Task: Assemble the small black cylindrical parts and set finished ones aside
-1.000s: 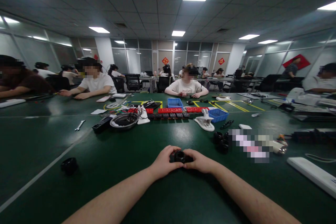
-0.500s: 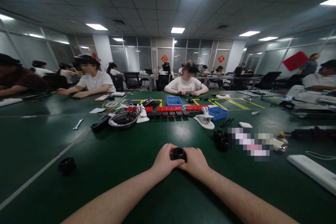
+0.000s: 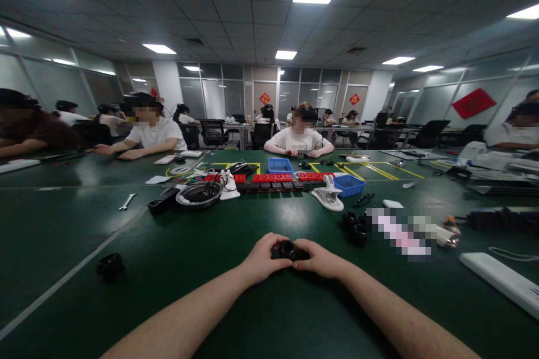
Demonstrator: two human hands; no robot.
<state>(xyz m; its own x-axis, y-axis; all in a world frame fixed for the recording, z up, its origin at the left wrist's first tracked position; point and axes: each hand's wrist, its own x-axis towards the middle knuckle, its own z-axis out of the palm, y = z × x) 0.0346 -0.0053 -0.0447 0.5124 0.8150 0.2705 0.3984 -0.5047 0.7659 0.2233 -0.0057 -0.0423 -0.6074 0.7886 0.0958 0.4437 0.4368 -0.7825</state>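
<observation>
Left hand (image 3: 260, 261) and right hand (image 3: 322, 258) together grip black ring-shaped part (image 3: 287, 249), near middle of green table (image 3: 252, 322); handling looks unfinished. Similar black piece (image 3: 110, 267) left, black cluster (image 3: 359, 234) right, both unheld.

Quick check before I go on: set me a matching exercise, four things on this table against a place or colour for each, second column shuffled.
1. Front-centre black part
2. Wrench
3. Large clip
4. Red strips

A. White, beside a blue basket
B. In a row across the table
C. Between the left hand and right hand
D. Left of the metal bowl

Pairs: 1-C, 2-D, 3-A, 4-B
</observation>
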